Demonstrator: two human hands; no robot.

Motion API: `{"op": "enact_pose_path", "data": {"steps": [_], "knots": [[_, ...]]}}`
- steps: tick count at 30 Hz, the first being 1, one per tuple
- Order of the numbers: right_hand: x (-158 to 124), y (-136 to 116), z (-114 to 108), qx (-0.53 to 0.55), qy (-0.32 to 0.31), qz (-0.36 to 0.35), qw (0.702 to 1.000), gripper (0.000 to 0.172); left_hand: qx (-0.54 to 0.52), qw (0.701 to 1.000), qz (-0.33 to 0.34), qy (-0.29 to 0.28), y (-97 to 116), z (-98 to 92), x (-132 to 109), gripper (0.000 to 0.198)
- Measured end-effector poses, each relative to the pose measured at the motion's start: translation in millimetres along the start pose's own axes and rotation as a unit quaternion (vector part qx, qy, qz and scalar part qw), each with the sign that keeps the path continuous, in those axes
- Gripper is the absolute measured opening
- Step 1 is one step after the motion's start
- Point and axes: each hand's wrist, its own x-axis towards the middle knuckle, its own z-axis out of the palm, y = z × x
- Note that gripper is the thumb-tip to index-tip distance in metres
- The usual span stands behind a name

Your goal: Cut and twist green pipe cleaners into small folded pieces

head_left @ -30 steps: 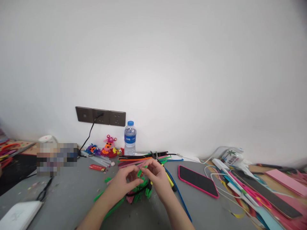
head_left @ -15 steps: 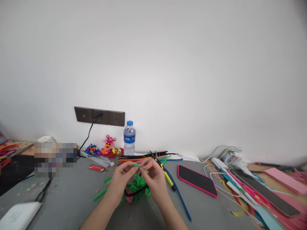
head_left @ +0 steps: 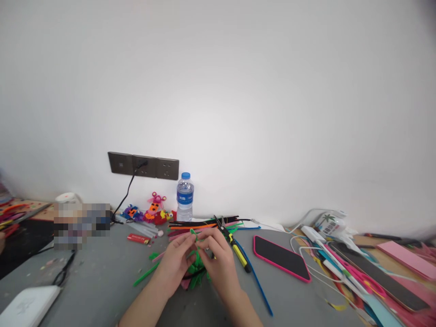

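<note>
A short green pipe cleaner (head_left: pixel 193 232) is pinched between my two hands above the grey table. My left hand (head_left: pixel 173 265) is closed, with thumb and fingertips on the piece. Close against it, my right hand (head_left: pixel 220 259) is closed too, its fingertips pinching the same piece. Below them lies a heap of bent green pipe cleaners (head_left: pixel 195 282), partly hidden by the hands. A straight green pipe cleaner (head_left: pixel 146 274) pokes out on the left. To the right rest yellow-and-black pliers (head_left: pixel 241 255) and a long blue pipe cleaner (head_left: pixel 258 286).
A water bottle (head_left: pixel 185 197) stands by the wall beside small pipe-cleaner figures (head_left: pixel 155 206). A pink-edged phone (head_left: pixel 281 258) lies at right, near white cables and craft supplies. A red packet (head_left: pixel 139 238) and a white box (head_left: pixel 29 306) are on the left.
My hands have drawn closer together and the fingers have shifted on the green pipe cleaner, which now bends upward. The view has moved slightly.
</note>
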Motion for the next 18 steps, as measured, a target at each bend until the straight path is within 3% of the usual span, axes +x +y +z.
{"op": "enact_pose_path", "data": {"steps": [4,12,18], "knots": [[4,0,-6,0.028,-0.009,0.008,1.0,0.02,0.022,1.0,0.006,-0.005,1,-0.1,1,0.024],[10,2,-8,0.2,0.018,0.1,0.975,0.011,0.148,0.987,0.046,-0.035,7,0.9,-2,0.032],[10,6,-16,0.25,-0.033,0.138,0.958,0.006,0.248,0.965,0.066,-0.05,13,-2.6,-2,0.039]]}}
